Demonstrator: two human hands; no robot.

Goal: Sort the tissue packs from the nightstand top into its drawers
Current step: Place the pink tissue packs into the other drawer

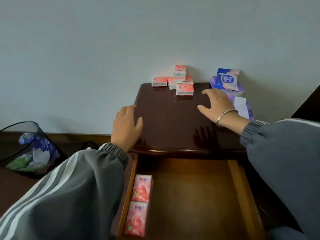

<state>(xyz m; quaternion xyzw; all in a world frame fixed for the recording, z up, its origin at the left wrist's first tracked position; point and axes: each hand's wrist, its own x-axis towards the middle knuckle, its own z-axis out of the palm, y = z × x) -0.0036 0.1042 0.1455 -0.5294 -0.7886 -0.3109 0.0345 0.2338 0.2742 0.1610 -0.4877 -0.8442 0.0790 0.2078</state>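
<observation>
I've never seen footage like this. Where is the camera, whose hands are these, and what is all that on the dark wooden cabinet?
There is no machine here. A person wears one camera on the head, so you look forward and down along their grey sleeves at their own hands. The left hand hovers at the left edge of the nightstand. The right hand, with a bracelet on the wrist, is spread above the top. Both are open and hold nothing. At the back, by the wall, sits a cluster of pink packs, and to the right lie a blue pack and purple packs. Below, the drawer is pulled open, with two stored packs, also pink, end to end along its left wall. A bin stands on the floor at the left.
</observation>
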